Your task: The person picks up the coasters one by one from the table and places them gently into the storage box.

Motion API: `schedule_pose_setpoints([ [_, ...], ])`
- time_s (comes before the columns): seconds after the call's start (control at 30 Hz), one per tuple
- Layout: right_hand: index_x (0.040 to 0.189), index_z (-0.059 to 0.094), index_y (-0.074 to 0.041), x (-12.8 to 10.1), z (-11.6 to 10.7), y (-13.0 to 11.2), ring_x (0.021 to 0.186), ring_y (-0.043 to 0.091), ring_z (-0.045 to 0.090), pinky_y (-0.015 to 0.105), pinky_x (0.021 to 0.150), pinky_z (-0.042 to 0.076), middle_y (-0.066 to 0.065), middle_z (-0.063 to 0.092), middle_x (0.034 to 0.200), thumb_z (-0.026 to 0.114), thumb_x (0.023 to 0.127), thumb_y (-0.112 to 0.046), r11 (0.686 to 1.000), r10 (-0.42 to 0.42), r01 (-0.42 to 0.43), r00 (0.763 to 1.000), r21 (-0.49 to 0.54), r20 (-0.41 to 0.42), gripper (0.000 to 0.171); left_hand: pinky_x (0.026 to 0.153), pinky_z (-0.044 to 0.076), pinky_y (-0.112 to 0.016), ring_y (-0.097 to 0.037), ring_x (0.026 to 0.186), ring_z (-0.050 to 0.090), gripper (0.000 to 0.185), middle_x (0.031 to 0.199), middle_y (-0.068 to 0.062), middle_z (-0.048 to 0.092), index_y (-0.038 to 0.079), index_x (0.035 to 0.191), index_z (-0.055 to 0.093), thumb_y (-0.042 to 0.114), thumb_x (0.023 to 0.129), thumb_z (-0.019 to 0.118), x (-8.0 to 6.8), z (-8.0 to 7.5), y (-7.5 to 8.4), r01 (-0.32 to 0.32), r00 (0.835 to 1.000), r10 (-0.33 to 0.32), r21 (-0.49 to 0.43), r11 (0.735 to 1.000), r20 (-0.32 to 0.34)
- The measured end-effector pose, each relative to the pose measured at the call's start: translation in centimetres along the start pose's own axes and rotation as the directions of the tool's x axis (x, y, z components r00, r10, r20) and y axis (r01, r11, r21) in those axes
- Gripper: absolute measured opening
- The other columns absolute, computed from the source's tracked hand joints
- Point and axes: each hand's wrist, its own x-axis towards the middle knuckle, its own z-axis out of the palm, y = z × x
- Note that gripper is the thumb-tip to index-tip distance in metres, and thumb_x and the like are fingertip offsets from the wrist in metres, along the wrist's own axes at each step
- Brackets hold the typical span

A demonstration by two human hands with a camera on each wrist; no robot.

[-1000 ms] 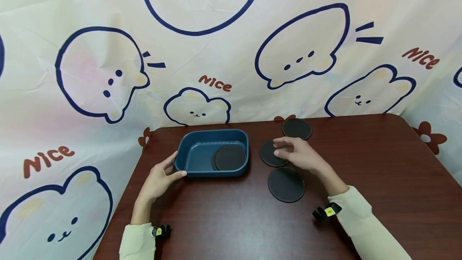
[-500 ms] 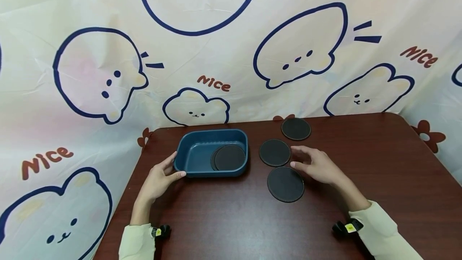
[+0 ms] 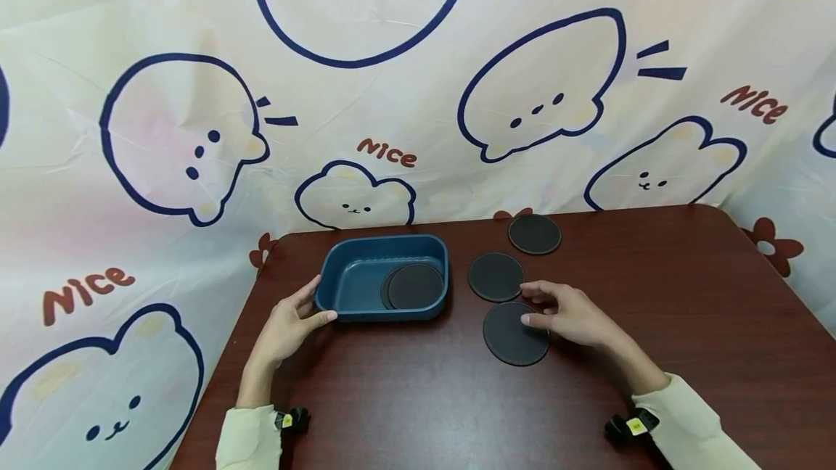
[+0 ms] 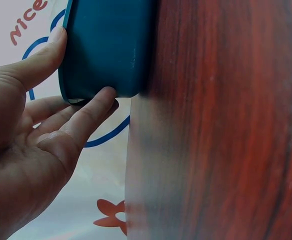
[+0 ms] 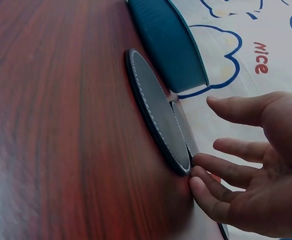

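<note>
My left hand point(image 3: 285, 325) holds the near left corner of a blue rectangular tray point(image 3: 379, 315). In the left wrist view its thumb lies along the rim of the tray point(image 4: 108, 50), with the fingers against the end wall. Inside, overlapping black round coasters point(image 3: 416, 286) lie at the right. My right hand point(image 3: 575, 314) is over the right edge of the nearest coaster point(image 3: 511, 343), thumb and fingers spread apart. In the right wrist view the fingertips are right at the edge of that stitched coaster point(image 5: 161, 115). A middle coaster point(image 3: 494, 276) lies just behind it.
A third loose coaster point(image 3: 534, 233) lies near the back edge of the dark red-brown wooden table point(image 3: 418, 405). Behind the table hangs a pale cloth point(image 3: 405, 107) with cartoon bears. Each wrist wears a small black camera.
My right hand has drawn back from above the middle coaster, first to the right, then toward the nearest coaster. The left hand and the tray have stayed in place.
</note>
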Motion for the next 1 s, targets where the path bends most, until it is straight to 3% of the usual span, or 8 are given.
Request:
schedule_pose_setpoints([
  [0.33, 0.148, 0.062, -0.002, -0.1, 1.1, -0.5, 0.127, 0.037, 0.065, 0.055, 0.105, 0.056, 0.017, 0.07, 0.141, 0.092, 0.086, -0.023, 0.995, -0.005, 0.007, 1.0, -0.1, 0.015, 0.072, 0.11, 0.055, -0.052, -0.042, 0.147, 0.054, 0.084, 0.167, -0.026, 0.043, 0.01, 0.171, 0.026, 0.019, 0.104, 0.074, 0.0, 0.1, 0.0, -0.004, 1.0, 0.004, -0.006, 1.0, 0.001],
  [0.6, 0.14, 0.069, -0.006, 0.2, 2.3, -0.7, 0.119, 0.034, 0.058, 0.046, 0.095, 0.05, 0.018, 0.069, 0.136, 0.1, 0.07, -0.006, 0.972, -0.063, 0.053, 0.997, -0.228, -0.038, 0.077, 0.111, 0.053, -0.054, -0.042, 0.148, 0.053, 0.084, 0.167, -0.026, 0.042, 0.01, 0.172, 0.025, 0.019, 0.104, 0.074, 0.1, 0.1, -0.1, 0.006, 1.0, -0.006, -0.006, 1.0, -0.005],
  [0.83, 0.138, 0.068, -0.006, 0.6, 2.1, -0.7, 0.117, 0.033, 0.062, 0.051, 0.099, 0.054, 0.016, 0.068, 0.128, 0.098, 0.069, 0.0, 0.978, -0.058, 0.049, 0.998, -0.204, -0.039, 0.075, 0.11, 0.054, -0.052, -0.043, 0.148, 0.053, 0.084, 0.167, -0.026, 0.042, 0.011, 0.171, 0.026, 0.02, 0.103, 0.075, 0.0, 0.1, 0.0, 0.002, 1.0, -0.002, -0.008, 1.0, -0.007],
  [1.0, 0.138, 0.069, -0.004, 0.8, 1.6, -0.6, 0.11, 0.029, 0.07, 0.047, 0.093, 0.06, 0.014, 0.073, 0.126, 0.095, 0.075, 0.0, 0.987, -0.03, 0.023, 0.999, -0.156, -0.041, 0.068, 0.111, 0.053, -0.054, -0.043, 0.148, 0.053, 0.084, 0.167, -0.026, 0.042, 0.01, 0.171, 0.026, 0.019, 0.103, 0.075, 0.0, 0.1, 0.0, 0.002, 1.0, -0.002, -0.004, 1.0, -0.007],
])
